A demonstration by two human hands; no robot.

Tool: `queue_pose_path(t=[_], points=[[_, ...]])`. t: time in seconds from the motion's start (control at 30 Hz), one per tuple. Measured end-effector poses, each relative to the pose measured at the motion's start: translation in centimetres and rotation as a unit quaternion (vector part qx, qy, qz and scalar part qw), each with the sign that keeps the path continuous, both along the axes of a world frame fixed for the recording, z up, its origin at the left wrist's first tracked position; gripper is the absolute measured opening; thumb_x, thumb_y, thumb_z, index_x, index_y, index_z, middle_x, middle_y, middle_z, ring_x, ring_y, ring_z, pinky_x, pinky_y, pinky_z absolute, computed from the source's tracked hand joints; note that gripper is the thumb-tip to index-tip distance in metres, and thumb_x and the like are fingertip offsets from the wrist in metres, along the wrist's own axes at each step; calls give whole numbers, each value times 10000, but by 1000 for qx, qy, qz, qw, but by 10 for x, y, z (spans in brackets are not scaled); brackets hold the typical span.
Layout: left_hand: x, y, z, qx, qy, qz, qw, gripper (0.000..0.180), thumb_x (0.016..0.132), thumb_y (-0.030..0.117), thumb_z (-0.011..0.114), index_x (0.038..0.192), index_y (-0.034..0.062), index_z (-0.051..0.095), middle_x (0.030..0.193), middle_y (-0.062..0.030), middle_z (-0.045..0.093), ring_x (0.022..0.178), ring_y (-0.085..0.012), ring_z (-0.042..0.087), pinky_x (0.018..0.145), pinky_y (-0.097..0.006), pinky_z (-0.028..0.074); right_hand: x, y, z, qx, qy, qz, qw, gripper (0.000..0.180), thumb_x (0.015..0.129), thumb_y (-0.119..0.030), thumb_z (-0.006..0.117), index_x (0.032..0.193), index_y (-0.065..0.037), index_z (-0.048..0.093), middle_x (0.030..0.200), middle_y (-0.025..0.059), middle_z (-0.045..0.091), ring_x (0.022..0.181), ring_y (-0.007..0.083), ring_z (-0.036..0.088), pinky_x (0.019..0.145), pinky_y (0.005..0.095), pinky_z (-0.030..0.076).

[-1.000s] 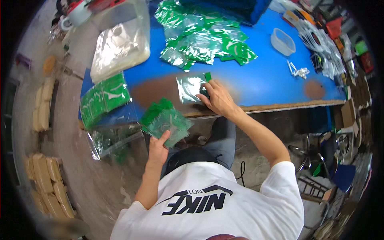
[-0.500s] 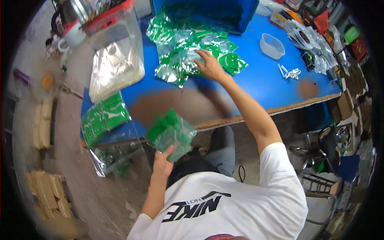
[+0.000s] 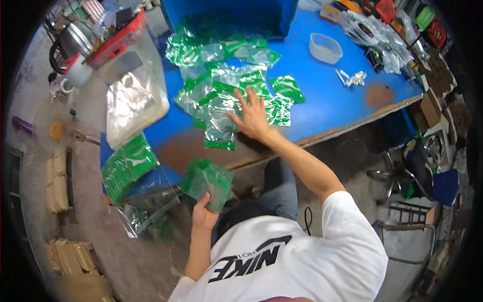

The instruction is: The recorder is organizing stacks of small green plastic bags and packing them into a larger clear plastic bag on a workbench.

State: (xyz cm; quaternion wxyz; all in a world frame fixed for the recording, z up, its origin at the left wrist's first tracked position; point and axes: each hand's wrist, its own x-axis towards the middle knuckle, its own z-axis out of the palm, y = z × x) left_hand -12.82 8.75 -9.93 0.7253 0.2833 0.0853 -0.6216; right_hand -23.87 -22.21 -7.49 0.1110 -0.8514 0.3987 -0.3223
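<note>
- A small stack of green-and-clear packets [image 3: 207, 183] is in the left hand [image 3: 205, 217], just off the near edge of the surface.
- The left grip is closed on the stack's near end, thumb on top; its other fingers are hidden.
- A loose pile of green-and-clear packets [image 3: 226, 75] spreads over the middle of the surface [image 3: 322, 100].
- The right hand [image 3: 253, 117] lies over the pile's near part, its grip wide, fingers spread; whether it pinches a packet I cannot tell.
- A blue bin [image 3: 251, 17] stands beyond the pile, its open side facing near.
- To the left are a clear box [image 3: 160, 98] and, nearer, a flat batch of green packets [image 3: 130, 166].
- To the right are a clear tub [image 3: 325, 49] and, nearer, small white pieces [image 3: 354, 79].
- Far left, a kettle [image 3: 75, 40] stands near a white mug [image 3: 79, 74].
</note>
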Motion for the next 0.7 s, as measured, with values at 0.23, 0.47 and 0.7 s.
queue_pose_path(t=[0.23, 0.47, 0.7], points=[[-12, -4, -4, -7, -135, -47, 990, 566, 849, -76, 659, 1375, 49, 491, 1325, -88, 582, 1240, -254, 554, 1094, -411, 421, -121, 67, 20, -28, 148, 141, 979, 584, 900, -347, 673, 1380, -58, 511, 1458, 246, 422, 1359, 415, 392, 1110, 543, 329], [-18, -14, 72, -99, -683, -196, 697, 373, 784, 2, 756, 1146, 23, 668, 1448, -157, 505, 1144, -278, 626, 958, -362, 507, -148, 84, 95, 10, 211, 145, 967, 149, 798, -14, 620, 946, -30, 614, 906, 145, 681, 846, 335, 669, 674, 438, 519], [-38, -16, 107, -104, -837, -298, 447, 440, 725, -39, 709, 1147, 77, 666, 1231, -143, 650, 930, -291, 706, 787, -353, 576, -68, 109, 146, 232, 343, 496, 763, 202, 913, -176, 574, 954, -8, 679, 862, 196, 703, 826, 355, 691, 729, 439, 540]])
